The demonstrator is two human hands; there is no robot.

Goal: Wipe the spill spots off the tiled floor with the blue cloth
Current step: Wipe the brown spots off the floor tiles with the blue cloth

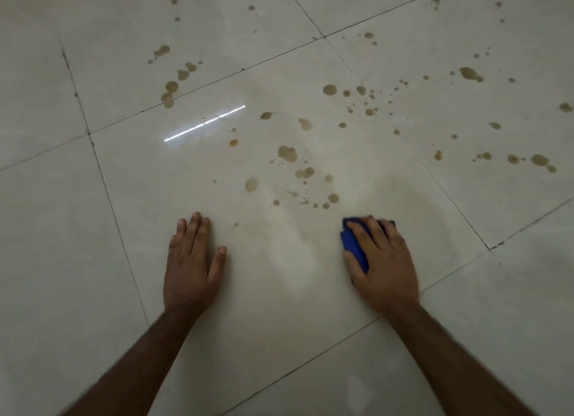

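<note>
The left hand (191, 260) lies flat on the tiled floor (93, 260), palm down, fingers straight and close together, thumb spread aside. Brown spill spots (287, 153) dot the tiles beyond. The right hand (380, 257) presses down on the bunched blue cloth (354, 248), fingers curled over it.

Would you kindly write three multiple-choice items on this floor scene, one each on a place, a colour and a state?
1. Where is the cloth?
A. under the right hand
B. under the left hand
C. lying alone

2. What colour are the spots?
A. red
B. brown
C. green

3. How is the left hand?
A. fisted
B. holding a cup
C. flat on the floor

Key: 1 A, blue fabric shows beneath its fingers; 2 B, the drops look brownish; 3 C, its fingers lie straight on the tile.
</note>
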